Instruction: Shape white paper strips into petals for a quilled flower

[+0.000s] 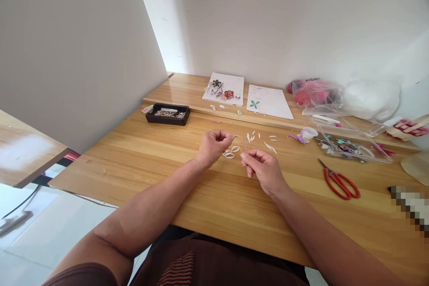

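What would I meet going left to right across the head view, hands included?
Black tray → left hand → right hand → red-handled pliers → red-and-white item near the right edge. Overlapping things are left out.

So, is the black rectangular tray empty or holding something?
Not empty: the black rectangular tray holds small mixed-colour pieces and a long white object.
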Motion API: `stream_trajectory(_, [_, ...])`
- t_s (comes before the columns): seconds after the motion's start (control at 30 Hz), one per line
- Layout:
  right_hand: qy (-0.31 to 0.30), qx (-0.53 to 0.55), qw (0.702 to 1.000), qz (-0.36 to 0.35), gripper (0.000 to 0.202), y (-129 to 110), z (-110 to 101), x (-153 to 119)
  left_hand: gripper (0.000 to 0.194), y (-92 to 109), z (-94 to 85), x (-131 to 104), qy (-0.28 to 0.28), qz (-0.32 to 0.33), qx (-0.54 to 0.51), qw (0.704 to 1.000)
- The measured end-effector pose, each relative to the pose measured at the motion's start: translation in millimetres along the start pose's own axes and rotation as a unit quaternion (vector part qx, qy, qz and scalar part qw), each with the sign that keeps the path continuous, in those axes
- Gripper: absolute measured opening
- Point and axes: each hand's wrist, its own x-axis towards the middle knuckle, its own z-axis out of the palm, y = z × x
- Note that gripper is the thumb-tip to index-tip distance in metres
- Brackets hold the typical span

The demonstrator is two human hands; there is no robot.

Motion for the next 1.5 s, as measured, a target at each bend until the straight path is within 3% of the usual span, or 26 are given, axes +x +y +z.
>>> stream_trajectory(0.13, [0.012, -0.097, 0.993, -0.072, 0.021, -9, 1, -6, 0.015, -5, -2.7, 1, -0.014, 0.057, 0.136, 0.989])
stream_trajectory(0.27, [0.051, -0.188, 0.964, -0.18, 0.012, -19, -5, -7, 0.006, -2, -2.8, -7, -0.112, 0.135, 0.232, 0.957])
stream_trajectory(0.37, [0.071, -0.208, 0.954, -0.205, 0.011, -22, -12, -2, 0.006, 1, -0.8, -14, -0.206, 0.179, 0.231, 0.934])
stream_trajectory(0.47, [0.094, -0.202, 0.956, -0.192, 0.013, -19, -19, 6, 0.011, 2, 1.5, -18, -0.254, 0.153, 0.173, 0.939])
stream_trajectory(0.67, [0.064, -0.036, 0.996, -0.041, 0.024, -6, -19, 17, 0.027, 5, 2.9, -15, -0.191, 0.051, 0.032, 0.98])
stream_trajectory(0.83, [0.012, 0.075, 0.995, 0.063, 0.03, -4, -10, 10, 0.033, 6, 3.0, -9, -0.095, 0.004, -0.039, 0.995])
stream_trajectory(1.0, [-0.014, 0.04, 0.997, 0.067, 0.031, -3, -3, 3, 0.029, 0, 2.1, -3, -0.015, 0.004, -0.008, 1.0])
stream_trajectory(1.1, [-0.013, -0.06, 0.998, 0.008, 0.028, -6, -2, -2, 0.021, -4, 0.2, -1, -0.001, 0.032, 0.072, 0.997])
stream_trajectory(1.27, [0.014, -0.212, 0.967, -0.143, 0.019, -18, -5, -9, 0.007, -3, -2.8, -6, -0.087, 0.137, 0.236, 0.958])
stream_trajectory(1.4, [0.054, -0.222, 0.958, -0.172, 0.017, -22, -13, -4, 0.009, 2, -1.0, -14, -0.203, 0.241, 0.274, 0.908])
stream_trajectory(1.5, [0.069, -0.218, 0.959, -0.169, 0.017, -20, -19, 5, 0.012, 5, 1.7, -20, -0.255, 0.244, 0.244, 0.903])
